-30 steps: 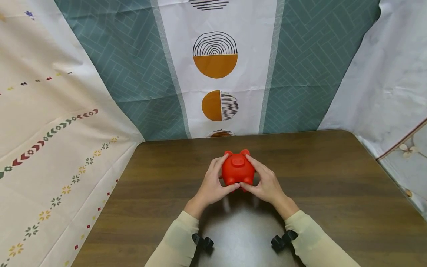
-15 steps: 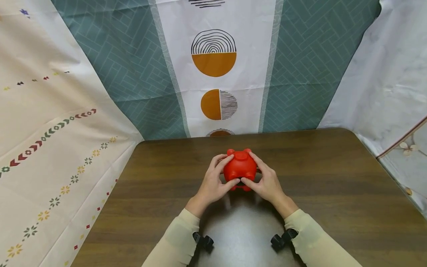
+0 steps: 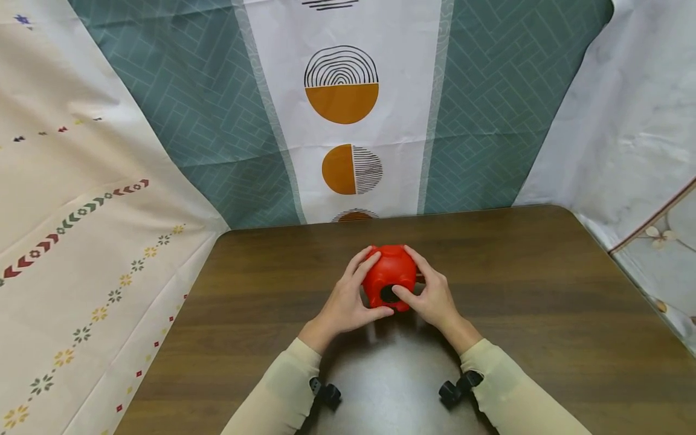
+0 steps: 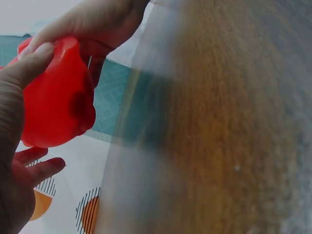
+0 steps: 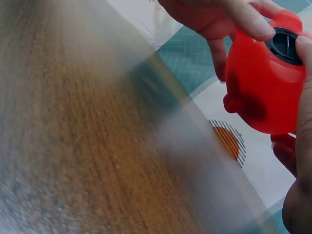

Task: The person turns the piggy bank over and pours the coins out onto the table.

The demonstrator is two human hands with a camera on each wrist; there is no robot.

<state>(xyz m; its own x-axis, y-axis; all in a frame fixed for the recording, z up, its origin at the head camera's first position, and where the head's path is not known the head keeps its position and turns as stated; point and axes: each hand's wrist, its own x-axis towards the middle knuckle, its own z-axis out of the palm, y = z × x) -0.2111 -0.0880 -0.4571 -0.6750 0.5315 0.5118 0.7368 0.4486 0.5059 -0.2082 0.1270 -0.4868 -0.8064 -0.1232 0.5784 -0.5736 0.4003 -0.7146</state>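
While the red piggy bank is being held up over the table, its black plug is pretty much facing the person, and the left hand and right hand are both pinching it between thumb and fingers. Behind the table, a patterned cloth is hanging.

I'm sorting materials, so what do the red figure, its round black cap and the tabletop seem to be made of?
Red figure: probably plastic or vinyl, smooth, judging by its even color and rounded bumps.
Black cap: likely plastic or rubber, slightly shiny, with pale glints.
Tabletop: wood or wood-look laminate, satin, with streaky grain and a soft reflection.
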